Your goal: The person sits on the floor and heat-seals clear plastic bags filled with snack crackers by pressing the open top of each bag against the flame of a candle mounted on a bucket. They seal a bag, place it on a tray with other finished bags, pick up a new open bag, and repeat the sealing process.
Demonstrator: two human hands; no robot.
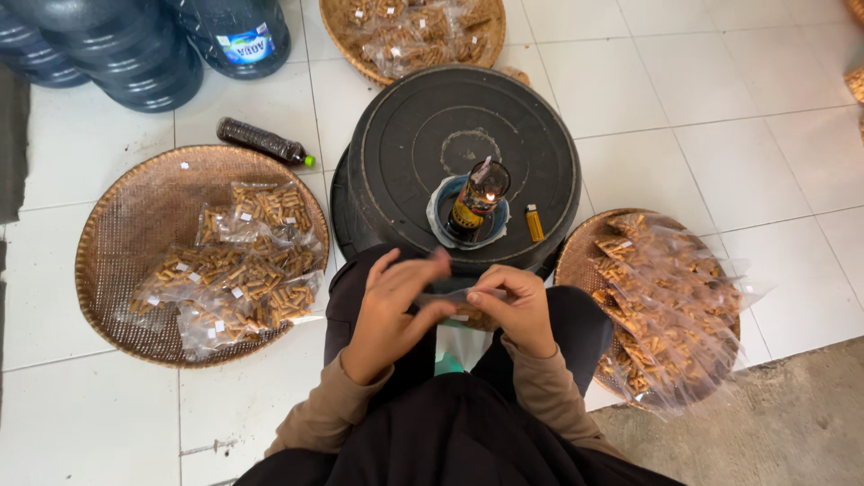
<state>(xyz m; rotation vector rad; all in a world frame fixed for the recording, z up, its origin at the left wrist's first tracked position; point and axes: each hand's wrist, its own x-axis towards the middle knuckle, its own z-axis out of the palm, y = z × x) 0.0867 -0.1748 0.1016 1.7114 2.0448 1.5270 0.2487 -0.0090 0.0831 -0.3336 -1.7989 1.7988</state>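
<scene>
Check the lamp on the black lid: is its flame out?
No, a small flame glows at the top of the lamp, which stands in a blue dish on the black lid.

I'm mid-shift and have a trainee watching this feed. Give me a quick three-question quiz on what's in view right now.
1. True or false: the lamp flame on the black round lid is lit.
2. Which woven tray holds the open-topped bags standing in a row: the left tray or the right tray?
3. What do the left hand and right hand hold between them?

Key
1. True; a small flame glows at the top of the bottle lamp.
2. The right tray; on the left one the bags lie flat in a loose pile.
3. A small clear snack bag, held at its top edge by the fingers of both hands.
</scene>
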